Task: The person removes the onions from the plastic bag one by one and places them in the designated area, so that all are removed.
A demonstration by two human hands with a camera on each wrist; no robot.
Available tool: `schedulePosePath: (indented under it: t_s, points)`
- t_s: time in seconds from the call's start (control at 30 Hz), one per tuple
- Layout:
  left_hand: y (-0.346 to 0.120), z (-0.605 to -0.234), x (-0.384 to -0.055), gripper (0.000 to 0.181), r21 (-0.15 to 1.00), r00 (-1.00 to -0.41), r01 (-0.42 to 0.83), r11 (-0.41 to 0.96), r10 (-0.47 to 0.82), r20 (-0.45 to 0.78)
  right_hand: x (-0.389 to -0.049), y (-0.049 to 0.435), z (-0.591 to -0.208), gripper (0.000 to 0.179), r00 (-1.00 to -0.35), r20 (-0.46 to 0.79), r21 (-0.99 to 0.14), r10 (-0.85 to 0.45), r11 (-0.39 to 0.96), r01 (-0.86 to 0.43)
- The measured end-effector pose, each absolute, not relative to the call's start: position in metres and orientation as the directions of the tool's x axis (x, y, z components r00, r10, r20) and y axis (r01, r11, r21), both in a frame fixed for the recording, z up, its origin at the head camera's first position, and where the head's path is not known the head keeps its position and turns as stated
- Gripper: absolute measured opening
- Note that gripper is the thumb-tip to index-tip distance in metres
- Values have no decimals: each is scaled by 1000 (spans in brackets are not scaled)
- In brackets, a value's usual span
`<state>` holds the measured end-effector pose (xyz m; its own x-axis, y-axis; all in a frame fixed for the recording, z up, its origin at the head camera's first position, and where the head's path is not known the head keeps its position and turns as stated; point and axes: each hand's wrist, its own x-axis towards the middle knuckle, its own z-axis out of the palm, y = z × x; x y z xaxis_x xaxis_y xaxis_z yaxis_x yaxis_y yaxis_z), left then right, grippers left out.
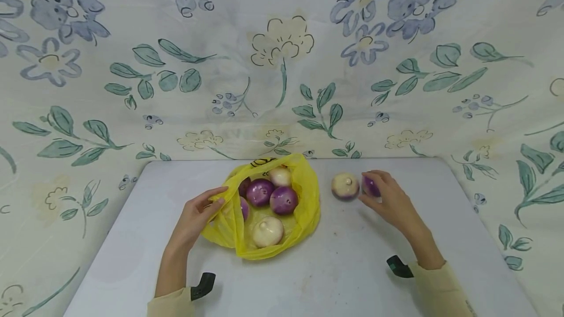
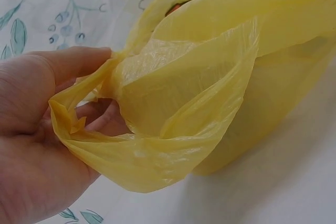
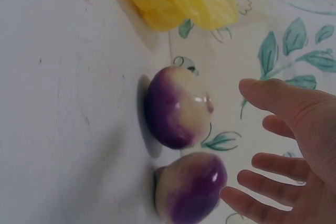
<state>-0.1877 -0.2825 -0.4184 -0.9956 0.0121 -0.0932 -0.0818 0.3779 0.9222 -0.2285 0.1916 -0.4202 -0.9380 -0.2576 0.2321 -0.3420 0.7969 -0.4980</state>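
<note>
Yellow bag (image 1: pixel 308 204) with turnips (image 1: pixel 260 192) at frame centre, edge pinched in left hand (image 1: pixel 195 215); right hand (image 1: pixel 392 200) spread loosely, holding nothing, beside two separate turnips (image 1: pixel 345 187), right of centre.

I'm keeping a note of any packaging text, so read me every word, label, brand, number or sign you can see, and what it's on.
Nothing reads clearly.
Yellow bag, inside its far side: small dark characters, too small to read.
Yellow bag, far edge: dark printed mark, too creased to read.
Right sleeve: faint marks, too small to read.
</note>
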Motion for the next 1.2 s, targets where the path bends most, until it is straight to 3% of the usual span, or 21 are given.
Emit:
schedulePosePath:
  t_s: [0.5,1.2]
  points:
    - [-284,-420,-187,43,921,-997,-64,385,5,-71,-225,154,-419,54,-896,294,-463,-334,770,-439]
    - [-288,-418,-186,40,906,-997,-72,418,-38,-61,-222,88,-410,55,-862,207,-472,-463,725,-502]
